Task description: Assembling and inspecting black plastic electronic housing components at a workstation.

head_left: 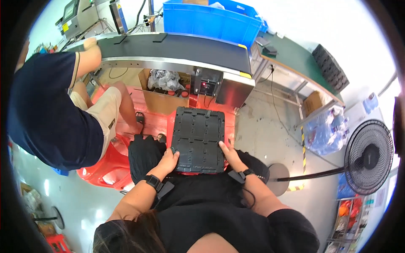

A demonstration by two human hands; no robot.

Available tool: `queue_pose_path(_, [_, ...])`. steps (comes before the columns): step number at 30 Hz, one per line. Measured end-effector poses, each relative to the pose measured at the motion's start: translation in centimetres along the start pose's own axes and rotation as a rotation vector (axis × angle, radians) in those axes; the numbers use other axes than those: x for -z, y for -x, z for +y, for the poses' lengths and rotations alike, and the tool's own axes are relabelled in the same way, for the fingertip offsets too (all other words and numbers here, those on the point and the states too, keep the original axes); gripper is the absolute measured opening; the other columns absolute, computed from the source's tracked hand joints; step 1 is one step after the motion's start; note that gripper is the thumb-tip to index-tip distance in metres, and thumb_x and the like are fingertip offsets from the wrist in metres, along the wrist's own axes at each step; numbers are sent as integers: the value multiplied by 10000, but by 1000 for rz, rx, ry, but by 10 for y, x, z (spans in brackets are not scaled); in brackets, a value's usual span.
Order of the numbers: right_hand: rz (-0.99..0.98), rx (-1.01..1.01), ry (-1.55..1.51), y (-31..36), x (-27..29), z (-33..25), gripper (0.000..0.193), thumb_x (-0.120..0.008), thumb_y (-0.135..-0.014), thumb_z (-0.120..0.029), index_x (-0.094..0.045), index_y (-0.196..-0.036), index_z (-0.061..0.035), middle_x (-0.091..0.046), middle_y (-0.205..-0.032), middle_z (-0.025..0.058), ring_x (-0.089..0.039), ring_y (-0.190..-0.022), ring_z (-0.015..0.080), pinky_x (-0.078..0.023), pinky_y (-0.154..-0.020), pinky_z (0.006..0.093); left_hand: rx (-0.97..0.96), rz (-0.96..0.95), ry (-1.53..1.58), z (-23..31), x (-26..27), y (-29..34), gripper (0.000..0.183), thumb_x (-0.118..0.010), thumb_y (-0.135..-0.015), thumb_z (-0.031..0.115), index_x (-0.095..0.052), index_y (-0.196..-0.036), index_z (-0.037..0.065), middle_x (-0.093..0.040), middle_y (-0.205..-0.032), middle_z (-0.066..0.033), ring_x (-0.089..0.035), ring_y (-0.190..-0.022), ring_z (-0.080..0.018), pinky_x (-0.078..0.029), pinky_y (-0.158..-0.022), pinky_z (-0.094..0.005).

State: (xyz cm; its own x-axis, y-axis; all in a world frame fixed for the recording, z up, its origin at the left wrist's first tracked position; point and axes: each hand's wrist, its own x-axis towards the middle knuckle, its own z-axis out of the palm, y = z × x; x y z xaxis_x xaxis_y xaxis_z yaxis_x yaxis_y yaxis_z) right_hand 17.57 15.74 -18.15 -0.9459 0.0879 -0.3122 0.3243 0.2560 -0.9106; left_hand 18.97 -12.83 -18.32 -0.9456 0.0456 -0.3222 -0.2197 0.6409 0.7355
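A black moulded plastic tray [199,139] with rows of shallow recesses lies across my lap, its far part over a red plastic surface. My left hand [169,161] grips its left edge near the close corner, thumb on top. On the opposite edge my right hand [230,154] holds it the same way, a little farther up. The fingers beneath the tray are hidden. Both wrists carry dark straps with small black devices.
Ahead runs a black conveyor belt [177,47], with a blue bin [211,21] behind it. A co-worker [55,109] sits at left, arm on the conveyor. An open cardboard box [164,100] stands beneath. To the right are a green table [295,59] and a black fan [369,157].
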Motion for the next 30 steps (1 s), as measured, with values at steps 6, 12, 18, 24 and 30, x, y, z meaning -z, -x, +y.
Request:
queue_pose_path(6, [-176,-283,-49,5,22,2,652,-460,-835,-563,-375,-1252,-70,-572,-773,78,-543,-559,156,-438,-485,271,20,-51,51,15,9,0,505,-484,-881,290,-363,-1150,-120,-472,-1137,-335,-466,-1099,-425,-376,-924,-397])
queue_pose_path(12, [-389,-223,526,2,63,-89,577,-434,-863,-534,-557,-1043,0,-607,-919,102,-591,-759,182,-482,-620,293,-130,-95,167,-6,24,1,617,-537,-840,387,-401,-1162,-121,-493,-1133,-320,-476,-1106,-396,-373,-939,-381])
queue_pose_path(18, [-536,232,16,11,124,-243,396,-519,-866,-354,-540,-1054,-6,-614,-976,122,-619,-834,215,-495,-686,319,-128,-68,78,36,72,14,600,-566,-836,364,-402,-1206,-79,-477,-1148,-303,-458,-1115,-392,-368,-943,-385])
queue_pose_path(24, [-492,397,-233,-62,108,-373,406,-443,-901,-423,-566,-907,-36,-606,-810,94,-605,-708,212,-492,-585,326,-207,-354,285,113,169,0,321,-516,-903,227,-529,-1149,21,-625,-992,-41,-582,-848,-98,-463,-711,-234])
queue_pose_path(30, [-204,149,294,-213,50,-375,586,-569,-809,-474,-524,-1068,49,-581,-939,161,-601,-809,273,-503,-619,383,-251,20,325,201,246,-125,287,-500,-892,285,-562,-923,7,-596,-842,-72,-613,-684,-170,-504,-609,-292])
